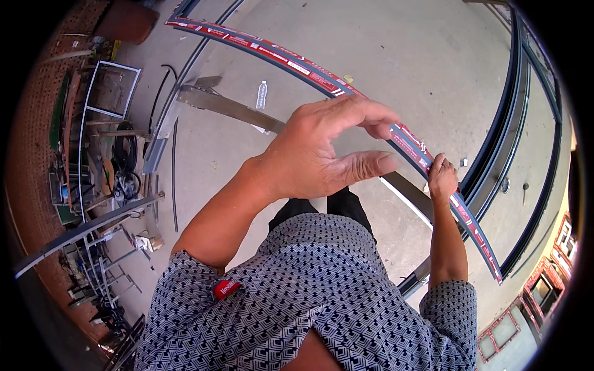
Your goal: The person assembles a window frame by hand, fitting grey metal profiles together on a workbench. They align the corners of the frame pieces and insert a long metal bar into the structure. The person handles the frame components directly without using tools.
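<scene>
A long grey metal frame bar (pixel 291 60) with red printed film along it runs slantwise from the far left to the near right. My right hand (pixel 442 178) is closed round its edge toward the right end. My left hand (pixel 337 145) is raised in front of the bar's middle, thumb and fingers apart in a loose curve, with nothing in between. It covers part of the bar, and I cannot tell whether its fingertips touch it. Beneath the bar a flat metal beam (pixel 238 111) passes behind my left hand.
Dark metal rails (pixel 504 117) stretch along the right side. A clear plastic bottle (pixel 262 94) stands or lies on the concrete floor (pixel 383 49). At the left are a white-edged frame (pixel 93 111), coiled black hose (pixel 125 148) and piled scrap. Red-edged panels (pixel 501 334) lie at the lower right.
</scene>
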Demonstrator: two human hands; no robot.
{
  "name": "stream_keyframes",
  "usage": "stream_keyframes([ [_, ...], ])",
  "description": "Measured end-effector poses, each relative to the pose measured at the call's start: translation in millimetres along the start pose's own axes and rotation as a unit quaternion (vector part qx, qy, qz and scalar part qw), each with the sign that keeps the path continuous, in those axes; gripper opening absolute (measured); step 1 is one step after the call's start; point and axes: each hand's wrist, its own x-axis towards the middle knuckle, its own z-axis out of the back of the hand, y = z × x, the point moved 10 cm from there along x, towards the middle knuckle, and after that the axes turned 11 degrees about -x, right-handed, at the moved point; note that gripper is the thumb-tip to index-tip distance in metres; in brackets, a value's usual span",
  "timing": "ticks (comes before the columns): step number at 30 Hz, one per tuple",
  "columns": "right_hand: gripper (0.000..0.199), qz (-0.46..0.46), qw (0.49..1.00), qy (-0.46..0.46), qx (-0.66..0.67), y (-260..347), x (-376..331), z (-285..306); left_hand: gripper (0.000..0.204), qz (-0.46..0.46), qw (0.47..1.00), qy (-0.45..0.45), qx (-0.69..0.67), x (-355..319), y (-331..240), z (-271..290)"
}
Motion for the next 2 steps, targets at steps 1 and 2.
stream_keyframes([
  [1, 0.052, 0.018, 0.999, -0.013, -0.03, -0.1, -9.9, -2.5, 0.055, -0.052, 0.998, -0.032, -0.032, -6.4, -23.9, 28.9],
  [2, 0.051, 0.051, 0.996, -0.041, -0.054, 2.9, -14.1, -5.6, 0.055, -0.05, 0.997, -0.054, -0.021, -25.3, -31.8, 45.6],
])
